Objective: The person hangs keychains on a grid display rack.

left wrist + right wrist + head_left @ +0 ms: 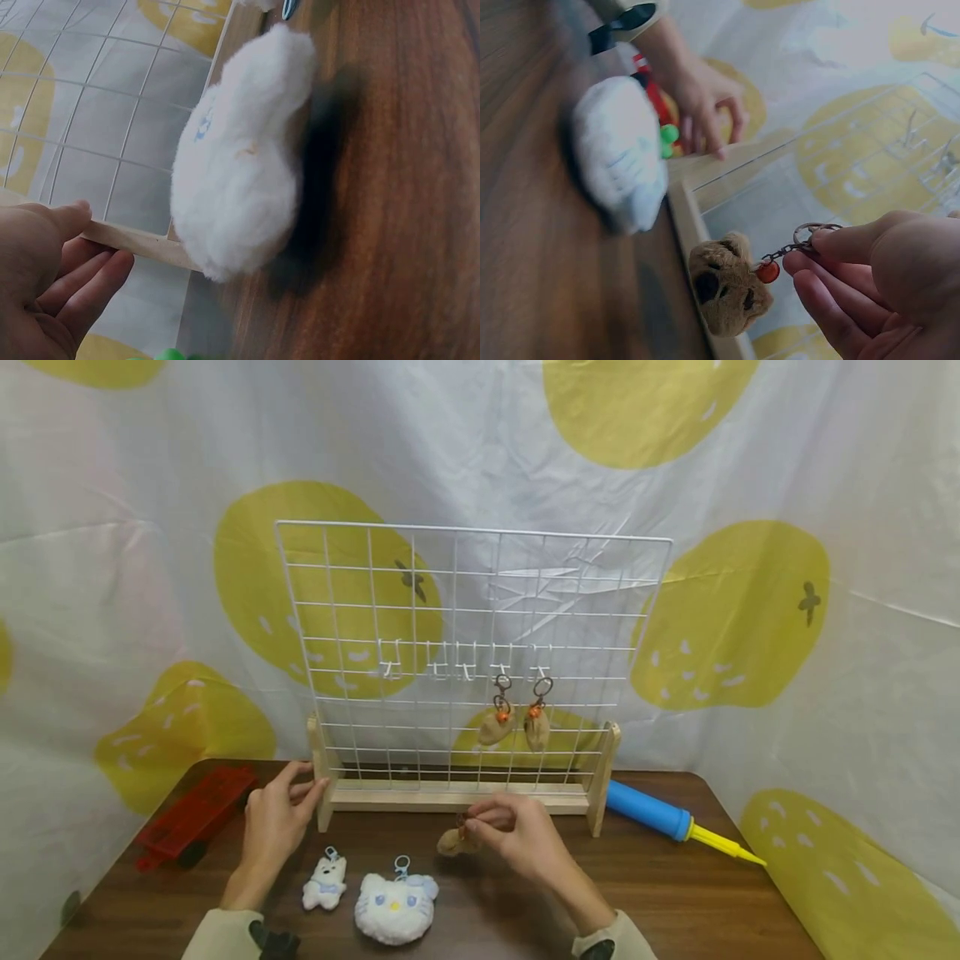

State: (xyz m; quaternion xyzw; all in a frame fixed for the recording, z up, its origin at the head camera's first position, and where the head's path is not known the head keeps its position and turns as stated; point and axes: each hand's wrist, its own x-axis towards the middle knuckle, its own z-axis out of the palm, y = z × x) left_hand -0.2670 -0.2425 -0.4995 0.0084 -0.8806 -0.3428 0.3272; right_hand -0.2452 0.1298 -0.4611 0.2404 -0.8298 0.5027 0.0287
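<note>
My left hand (273,822) grips the left wooden post (321,760) of a white wire grid rack (474,532), thumb on one side and fingers on the other. Between thumb and fingers, my right hand (525,843) pinches the metal ring (804,226) of a brown plush keychain (727,289). This small animal head has a dark nose and an orange bell (768,271), and hangs in front of the rack's wooden base bar (450,797). Two similar brown keychains (497,727) hang by their rings from hooks at the grid's right part.
Left of those, several white hooks (467,672) carry nothing. On the brown table (675,902) lie a small white plush keychain (324,885) and a larger white cat-face plush (395,910). A red toy cart (197,818) is at left, a blue-and-yellow hand pump (648,810) at right.
</note>
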